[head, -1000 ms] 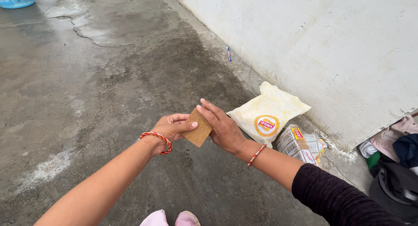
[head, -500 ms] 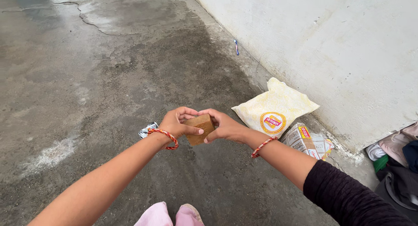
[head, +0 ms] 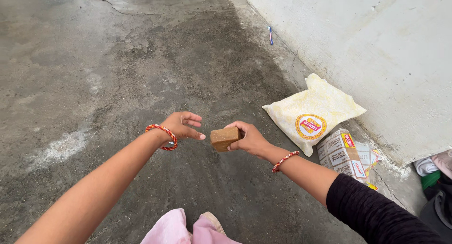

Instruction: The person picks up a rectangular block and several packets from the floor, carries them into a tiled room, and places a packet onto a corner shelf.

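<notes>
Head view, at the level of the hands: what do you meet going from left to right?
Left hand, open → brown block → right hand gripping the block → yellow bag on the ground → printed packet → clothes by the wall.

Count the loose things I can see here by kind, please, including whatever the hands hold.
Brown block, held in the right hand: 1
Pale yellow bag: 1
Printed packets: 1, perhaps more beneath
Small blue stick by wall: 1
Total: 4

Block [head: 225, 138] in right hand [head: 249, 139], left hand [head: 181, 125] just beside, pouch [head: 313, 111] right by wall [head: 367, 41]
</notes>
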